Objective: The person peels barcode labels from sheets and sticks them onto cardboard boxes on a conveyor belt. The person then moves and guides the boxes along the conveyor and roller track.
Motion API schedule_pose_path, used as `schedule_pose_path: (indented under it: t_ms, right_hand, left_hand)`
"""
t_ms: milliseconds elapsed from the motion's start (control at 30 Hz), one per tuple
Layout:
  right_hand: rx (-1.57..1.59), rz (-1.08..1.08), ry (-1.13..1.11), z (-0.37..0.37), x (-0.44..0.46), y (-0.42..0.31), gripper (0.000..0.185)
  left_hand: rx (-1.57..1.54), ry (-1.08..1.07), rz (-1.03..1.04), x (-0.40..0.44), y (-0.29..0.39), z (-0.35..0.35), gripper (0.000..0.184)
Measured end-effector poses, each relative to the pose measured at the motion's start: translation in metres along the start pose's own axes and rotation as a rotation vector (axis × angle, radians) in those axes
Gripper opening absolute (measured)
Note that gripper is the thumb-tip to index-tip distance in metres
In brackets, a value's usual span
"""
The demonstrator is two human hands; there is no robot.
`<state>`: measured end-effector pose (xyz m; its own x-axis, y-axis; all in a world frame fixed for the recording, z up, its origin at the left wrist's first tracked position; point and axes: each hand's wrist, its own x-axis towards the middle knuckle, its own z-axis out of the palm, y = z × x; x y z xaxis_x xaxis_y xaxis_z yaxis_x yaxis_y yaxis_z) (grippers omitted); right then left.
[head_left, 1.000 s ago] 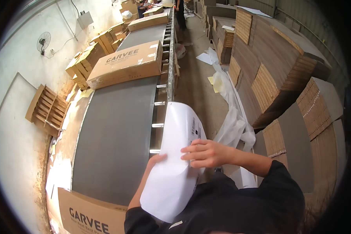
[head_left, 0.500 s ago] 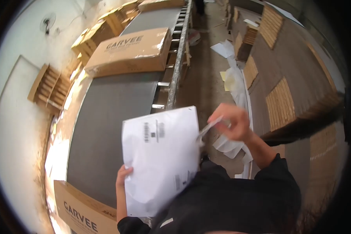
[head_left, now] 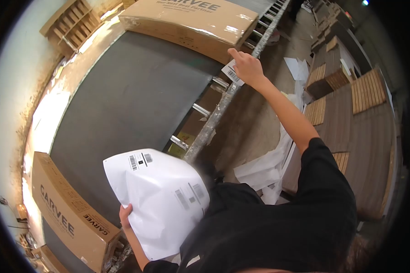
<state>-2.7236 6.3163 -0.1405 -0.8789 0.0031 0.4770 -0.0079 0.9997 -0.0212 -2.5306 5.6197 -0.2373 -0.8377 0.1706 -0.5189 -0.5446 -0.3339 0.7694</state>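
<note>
Hands apart, a worker's left hand [head_left: 126,215] grips label sheets [head_left: 157,200]; the right [head_left: 247,68] holds one label [head_left: 233,73] beside the far carton [head_left: 193,25].

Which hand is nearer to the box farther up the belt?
Right. The right hand, holding a label, is beside a near corner of the far box; the left hand is well back, at the white sheet's edge.

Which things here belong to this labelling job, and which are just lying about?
In use:
label sheets, left hand
single label, right hand
GARVEE box beside that label
conveyor belt

Apparently lying about:
crumpled white sheeting
wooden rack
</note>
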Motion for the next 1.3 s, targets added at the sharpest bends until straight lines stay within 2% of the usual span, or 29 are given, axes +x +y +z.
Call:
schedule_pose_path:
  t_ms: [67,200,300,367,633,700,833,900,1167,1200,1300]
  right_hand:
    - [-0.210,-0.035,-0.133,0.053,0.044,0.003,0.044]
    - [-0.390,-0.127,-0.295,0.155,0.106,0.006,0.043]
    - [-0.484,-0.197,-0.235,0.209,0.126,0.012,0.033]
    - [-0.484,-0.160,-0.287,0.230,0.133,0.018,0.031]
    - [-0.539,-0.175,-0.320,0.242,0.144,0.023,0.032]
    - [-0.558,-0.173,-0.294,0.241,0.144,0.018,0.031]
    - [-0.629,-0.255,-0.250,0.250,0.146,0.017,0.020]
    - [-0.548,-0.297,-0.230,0.256,0.148,0.023,0.016]
    - [-0.588,-0.370,-0.330,0.255,0.149,0.007,0.018]
    - [-0.620,-0.392,-0.420,0.256,0.151,0.006,0.019]
    - [-0.570,-0.354,-0.503,0.261,0.158,-0.005,0.022]
  left_hand:
    - [-0.010,0.063,-0.003,0.009,-0.013,-0.010,0.077]
    - [-0.097,0.128,-0.023,0.016,-0.040,-0.025,0.078]
    - [-0.132,0.161,-0.040,0.017,-0.044,-0.040,0.079]
    - [-0.149,0.180,-0.051,0.015,-0.043,-0.048,0.080]
    - [-0.172,0.173,-0.042,0.040,-0.041,-0.047,0.082]
    - [-0.106,0.171,-0.023,0.047,-0.046,-0.057,0.076]
    - [-0.081,0.167,-0.049,0.068,-0.049,-0.049,0.076]
    - [-0.060,0.161,-0.067,0.081,-0.048,-0.039,0.077]
    - [-0.019,0.143,-0.096,0.125,-0.040,-0.009,0.077]
    - [-0.016,0.135,-0.100,0.128,-0.039,-0.007,0.077]
    - [-0.008,0.119,-0.090,0.140,-0.036,0.000,0.078]
